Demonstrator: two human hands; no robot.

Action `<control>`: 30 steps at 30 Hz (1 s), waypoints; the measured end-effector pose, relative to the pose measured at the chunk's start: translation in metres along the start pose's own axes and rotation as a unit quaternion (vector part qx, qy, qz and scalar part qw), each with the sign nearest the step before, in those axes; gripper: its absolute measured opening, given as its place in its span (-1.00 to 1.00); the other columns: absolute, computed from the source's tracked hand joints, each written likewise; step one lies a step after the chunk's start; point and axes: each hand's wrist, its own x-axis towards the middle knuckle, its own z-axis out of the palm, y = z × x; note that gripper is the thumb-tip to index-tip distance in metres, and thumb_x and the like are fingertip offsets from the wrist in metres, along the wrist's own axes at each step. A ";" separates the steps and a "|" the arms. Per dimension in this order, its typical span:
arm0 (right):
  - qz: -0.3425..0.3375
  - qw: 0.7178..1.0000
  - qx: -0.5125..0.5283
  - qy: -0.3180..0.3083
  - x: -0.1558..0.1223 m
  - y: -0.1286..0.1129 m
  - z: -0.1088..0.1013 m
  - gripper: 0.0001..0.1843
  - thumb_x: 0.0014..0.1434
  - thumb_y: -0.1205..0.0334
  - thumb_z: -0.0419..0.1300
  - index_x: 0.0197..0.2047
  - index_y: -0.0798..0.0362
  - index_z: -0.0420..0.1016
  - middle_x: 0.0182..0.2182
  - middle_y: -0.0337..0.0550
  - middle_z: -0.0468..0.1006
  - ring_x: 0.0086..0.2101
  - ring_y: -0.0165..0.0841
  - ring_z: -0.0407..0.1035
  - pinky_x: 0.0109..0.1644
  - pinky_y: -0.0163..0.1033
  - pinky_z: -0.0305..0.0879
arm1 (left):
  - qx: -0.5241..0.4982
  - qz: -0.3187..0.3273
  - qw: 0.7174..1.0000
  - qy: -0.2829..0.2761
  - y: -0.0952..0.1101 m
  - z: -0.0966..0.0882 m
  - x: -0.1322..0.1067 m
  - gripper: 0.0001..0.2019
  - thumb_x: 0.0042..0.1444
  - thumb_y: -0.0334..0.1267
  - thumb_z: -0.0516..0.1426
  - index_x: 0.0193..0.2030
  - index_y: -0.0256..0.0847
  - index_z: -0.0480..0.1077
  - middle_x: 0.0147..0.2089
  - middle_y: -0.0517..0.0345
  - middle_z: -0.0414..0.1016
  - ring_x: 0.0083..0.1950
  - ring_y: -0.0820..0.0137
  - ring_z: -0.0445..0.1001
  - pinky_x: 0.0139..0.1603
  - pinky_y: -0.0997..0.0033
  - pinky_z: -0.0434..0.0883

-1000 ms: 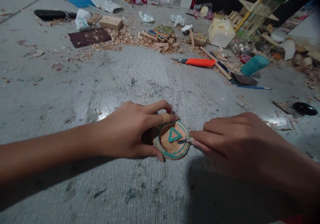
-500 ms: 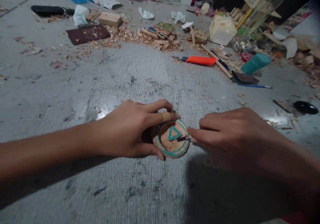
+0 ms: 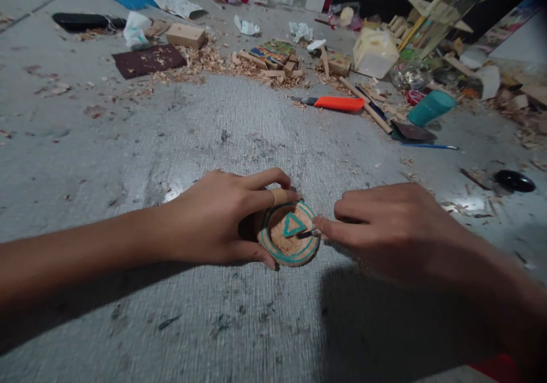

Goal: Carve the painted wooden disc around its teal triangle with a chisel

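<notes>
Looking down through the head camera, we saw our left hand closed around the near-left edge of a small round wooden disc lying flat on the grey table, thumb and a taped finger pinching its rim. Our right hand was closed on a thin carving tool, its tip touching the disc just right of the teal triangle painted inside a teal ring.

To carve well here, we judged that the left hand should pin the disc firmly with its fingers kept out of the tool's line, while the right hand worked in short, shallow strokes along the painted edge.

Most of the tool was hidden inside the right hand, so we could not tell its handle or blade shape. The far side of the table was cluttered with wood shavings, an orange-handled tool and a teal cup; smaller pieces there were too blurred to name.
</notes>
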 end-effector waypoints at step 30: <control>0.064 0.997 -0.015 -0.046 0.002 -0.011 -0.002 -0.76 0.18 0.52 0.09 -0.26 -0.04 0.41 -0.51 -0.34 0.32 -0.53 -0.41 0.05 -0.39 -0.19 -0.24 | -0.004 0.001 1.000 0.010 -0.001 0.001 -0.001 -0.24 0.25 0.34 0.22 0.43 -0.03 0.24 0.33 0.04 0.42 -0.11 0.23 0.70 -0.27 0.35 0.42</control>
